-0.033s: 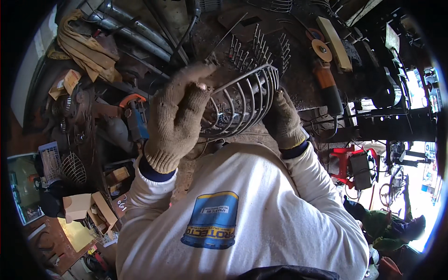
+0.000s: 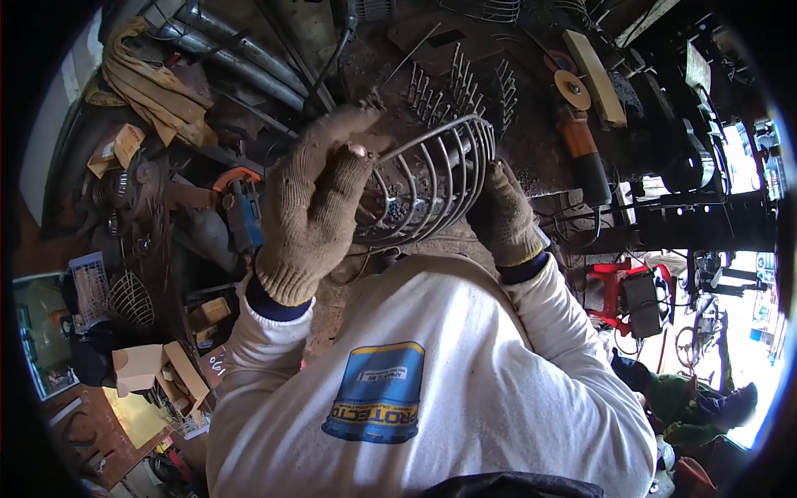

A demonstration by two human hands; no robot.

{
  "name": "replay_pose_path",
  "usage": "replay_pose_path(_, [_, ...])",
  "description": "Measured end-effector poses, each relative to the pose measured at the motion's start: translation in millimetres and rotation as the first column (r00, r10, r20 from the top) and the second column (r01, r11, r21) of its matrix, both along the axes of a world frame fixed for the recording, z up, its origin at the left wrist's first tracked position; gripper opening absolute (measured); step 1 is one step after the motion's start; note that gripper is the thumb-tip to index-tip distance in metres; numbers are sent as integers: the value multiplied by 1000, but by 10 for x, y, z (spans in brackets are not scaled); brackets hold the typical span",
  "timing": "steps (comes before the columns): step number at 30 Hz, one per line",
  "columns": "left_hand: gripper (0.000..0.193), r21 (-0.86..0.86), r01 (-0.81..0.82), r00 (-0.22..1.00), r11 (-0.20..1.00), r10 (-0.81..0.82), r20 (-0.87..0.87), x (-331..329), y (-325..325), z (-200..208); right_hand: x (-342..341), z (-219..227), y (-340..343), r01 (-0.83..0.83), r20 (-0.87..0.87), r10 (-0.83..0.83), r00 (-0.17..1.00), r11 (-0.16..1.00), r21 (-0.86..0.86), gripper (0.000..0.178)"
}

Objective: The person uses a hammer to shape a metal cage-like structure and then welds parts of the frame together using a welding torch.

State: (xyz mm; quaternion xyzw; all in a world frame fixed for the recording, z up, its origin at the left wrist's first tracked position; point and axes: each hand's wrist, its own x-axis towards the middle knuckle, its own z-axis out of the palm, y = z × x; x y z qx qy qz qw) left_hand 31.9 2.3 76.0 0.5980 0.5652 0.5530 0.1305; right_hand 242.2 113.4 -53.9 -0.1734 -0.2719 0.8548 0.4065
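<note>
Cluttered workshop; dark, gritty desk [image 2: 540, 162] at 12 o'clock. Item: one wire cage [image 2: 434, 180], off centre towards 1 o'clock, long axis running 8 to 2, bent end pointing to 2. Right hand [image 2: 508, 214]: gloved, grip apparently closed on that end, presumably to steady it at a tilt. Left hand [image 2: 311, 199]: gloved, by the opposite end; digits parted, whether it has hold cannot be told. Angle grinder [image 2: 579, 139]: 2 o'clock, laid apart, seemingly to leave both hands room.

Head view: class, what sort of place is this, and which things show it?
Most likely a metalworking workshop: it has an angle grinder, rows of upright metal pegs and a cage of curved metal bars.
</note>
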Motion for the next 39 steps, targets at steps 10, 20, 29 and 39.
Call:
replay_pose_path(10, [44,-172,188,949,967,-134,284,-222,32,-3,13,166,-107,6,34,1,999,978,-207,36])
replay_pose_path(20, [35,-119,253,868,960,-172,466,-290,33,-1,75,141,-180,27,-21,-32,999,979,-203,42])
replay_pose_path(29, [38,-269,-119,991,956,131,30,-274,-60,-407,57,212,-181,133,-41,-144,989,973,-191,29])
replay_pose_path(39, [40,-252,-176,941,952,238,242,-236,-1,-492,63,333,-245,148,11,-148,989,982,-121,24])
